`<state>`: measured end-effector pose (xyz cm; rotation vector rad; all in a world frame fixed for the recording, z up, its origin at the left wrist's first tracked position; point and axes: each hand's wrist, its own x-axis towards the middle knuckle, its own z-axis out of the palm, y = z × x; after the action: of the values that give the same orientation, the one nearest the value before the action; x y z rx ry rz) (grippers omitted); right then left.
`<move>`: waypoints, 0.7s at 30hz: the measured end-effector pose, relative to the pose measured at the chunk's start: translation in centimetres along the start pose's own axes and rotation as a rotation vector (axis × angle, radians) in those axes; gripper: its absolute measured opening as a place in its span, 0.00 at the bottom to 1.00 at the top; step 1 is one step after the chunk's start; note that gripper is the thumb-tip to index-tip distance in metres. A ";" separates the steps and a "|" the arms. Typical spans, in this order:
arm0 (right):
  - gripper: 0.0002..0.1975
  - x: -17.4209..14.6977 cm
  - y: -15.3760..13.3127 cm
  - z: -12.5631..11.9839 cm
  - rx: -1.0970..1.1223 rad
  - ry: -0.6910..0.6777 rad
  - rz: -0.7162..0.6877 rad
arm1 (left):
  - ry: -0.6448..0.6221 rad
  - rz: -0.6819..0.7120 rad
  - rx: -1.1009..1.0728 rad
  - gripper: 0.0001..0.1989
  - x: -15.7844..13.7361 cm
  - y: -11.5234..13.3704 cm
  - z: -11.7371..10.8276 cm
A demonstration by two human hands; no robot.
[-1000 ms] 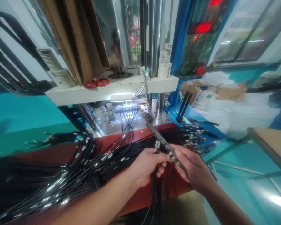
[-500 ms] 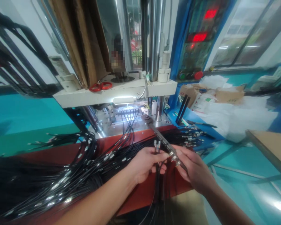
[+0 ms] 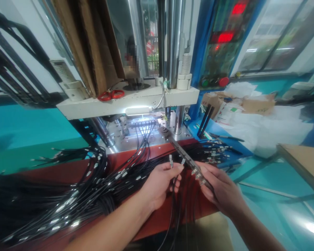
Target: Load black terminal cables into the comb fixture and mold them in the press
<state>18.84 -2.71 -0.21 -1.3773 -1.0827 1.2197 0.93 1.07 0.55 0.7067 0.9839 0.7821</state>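
Near, above the red desk (image 3: pixel 115 160), the left hand (image 3: pixel 161 179) pinches black cables (image 3: pixel 172 209) between its fingers; to its right, the right hand (image 3: pixel 222 184) keeps fingers closed round a metal bar (image 3: pixel 182 152). Seating cable tips (image 3: pixel 183 161) along this bar seems the present step, and the next move probably calls for careful aligning.

With the bar (image 3: pixel 183 153) as centre, the left hand (image 3: pixel 162 177), cable ends (image 3: pixel 171 159) in its fingers, lies toward seven o'clock; the right hand (image 3: pixel 219 184), around the near end, toward five; the cable heap (image 3: pixel 102 181) on the table (image 3: pixel 149 226) at eight; scissors (image 3: pixel 111 94), atop the press's upper plate (image 3: pixel 176 98), at ten; what seem to be bags (image 3: pixel 264 123) at two.
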 end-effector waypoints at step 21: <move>0.21 0.9 1.3 -1.9 -0.649 -0.099 -0.610 | 0.026 0.017 0.238 0.10 0.4 -0.4 0.6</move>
<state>20.87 -2.16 -1.56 -1.2896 -1.9043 0.5007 1.73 1.06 0.31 0.9128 1.1072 0.6971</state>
